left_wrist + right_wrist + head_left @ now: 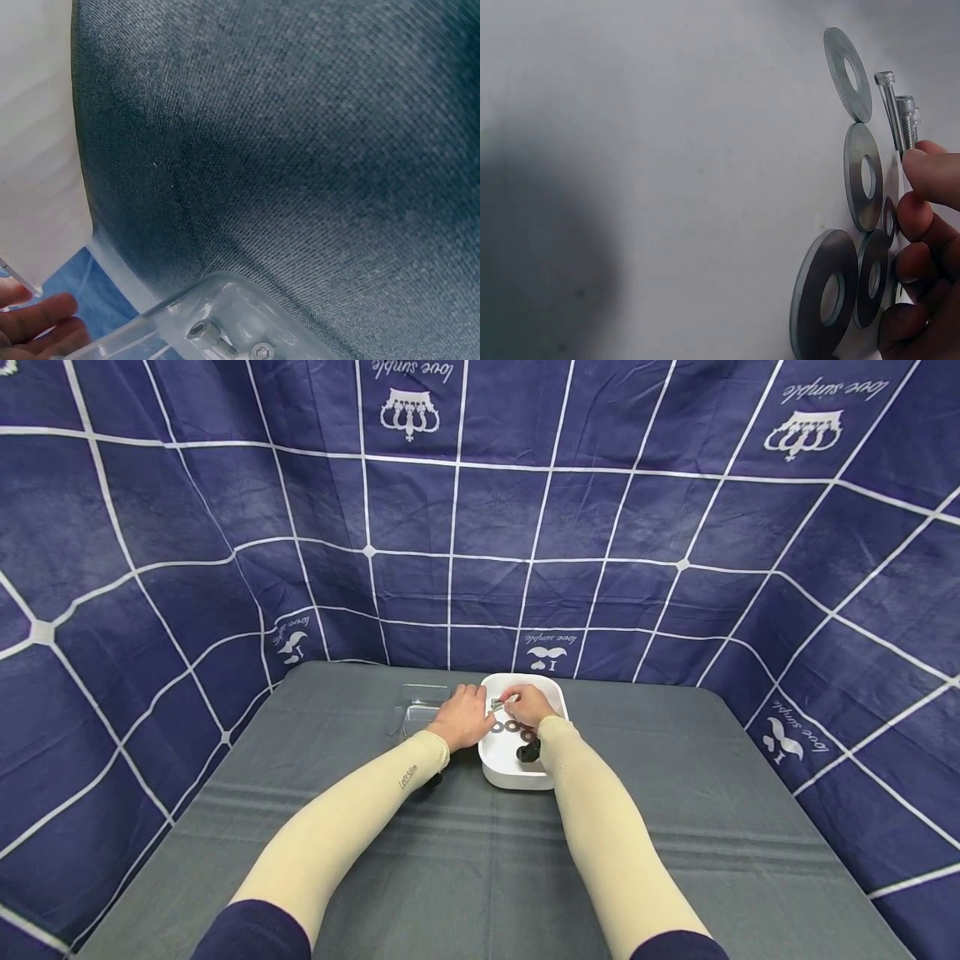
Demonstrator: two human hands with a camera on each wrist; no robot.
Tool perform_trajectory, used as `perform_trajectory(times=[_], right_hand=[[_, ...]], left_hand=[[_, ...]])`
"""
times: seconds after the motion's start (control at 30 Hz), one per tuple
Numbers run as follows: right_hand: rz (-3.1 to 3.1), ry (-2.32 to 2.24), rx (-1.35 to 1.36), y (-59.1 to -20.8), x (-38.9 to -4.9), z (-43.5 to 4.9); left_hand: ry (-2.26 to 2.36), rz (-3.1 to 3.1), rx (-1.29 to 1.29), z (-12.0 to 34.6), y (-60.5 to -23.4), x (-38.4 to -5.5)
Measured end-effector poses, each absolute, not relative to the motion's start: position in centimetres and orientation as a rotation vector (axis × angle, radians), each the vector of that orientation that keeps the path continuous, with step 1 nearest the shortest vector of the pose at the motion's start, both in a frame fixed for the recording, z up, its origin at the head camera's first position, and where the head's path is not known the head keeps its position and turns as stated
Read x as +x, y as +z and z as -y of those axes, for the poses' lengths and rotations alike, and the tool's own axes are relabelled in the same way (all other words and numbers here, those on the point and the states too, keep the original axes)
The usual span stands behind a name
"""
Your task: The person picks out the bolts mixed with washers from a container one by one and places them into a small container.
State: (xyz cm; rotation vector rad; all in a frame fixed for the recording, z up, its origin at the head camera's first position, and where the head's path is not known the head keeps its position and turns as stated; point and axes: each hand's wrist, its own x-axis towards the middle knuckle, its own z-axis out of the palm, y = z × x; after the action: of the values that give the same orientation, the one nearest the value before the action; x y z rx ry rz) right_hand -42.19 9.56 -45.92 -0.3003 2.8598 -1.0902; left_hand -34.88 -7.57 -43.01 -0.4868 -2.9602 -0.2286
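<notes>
With twelve at the far side, grey cloth (727,802) ran broadly out from the white bin (517,778) toward three and six o'clock; beyond its twelve o'clock rim the table edge lay near, backed by a blue curtain (495,502). At nine o'clock, the left hand (463,717) took up the narrow gap between the bin and a clear box (229,280).

The bin held at least five flat washers (863,178) across its middle and three bolts (894,112) toward ten o'clock, while at least two socket-head screws (262,351) lay in the clear box.

Both sleeves (330,822) reached in, from about seven and five o'clock. The left hand gripped the bin's nine o'clock rim — thumb over the inside, fingers outside. The right hand (529,707) dipped into the bin, fingers curled, thumb and forefinger pinched narrowly on the bolts' ends — how many it held could not be told.
</notes>
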Motion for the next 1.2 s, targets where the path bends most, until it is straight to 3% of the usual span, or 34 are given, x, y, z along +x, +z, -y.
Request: perform_trajectory(times=[1.2], right_hand=[[-2.91,-0.999,-0.388,-45.66,-41.91,-9.82]], left_hand=[[-0.153,2.919,-0.498,7.72,-42.77,-34.9]])
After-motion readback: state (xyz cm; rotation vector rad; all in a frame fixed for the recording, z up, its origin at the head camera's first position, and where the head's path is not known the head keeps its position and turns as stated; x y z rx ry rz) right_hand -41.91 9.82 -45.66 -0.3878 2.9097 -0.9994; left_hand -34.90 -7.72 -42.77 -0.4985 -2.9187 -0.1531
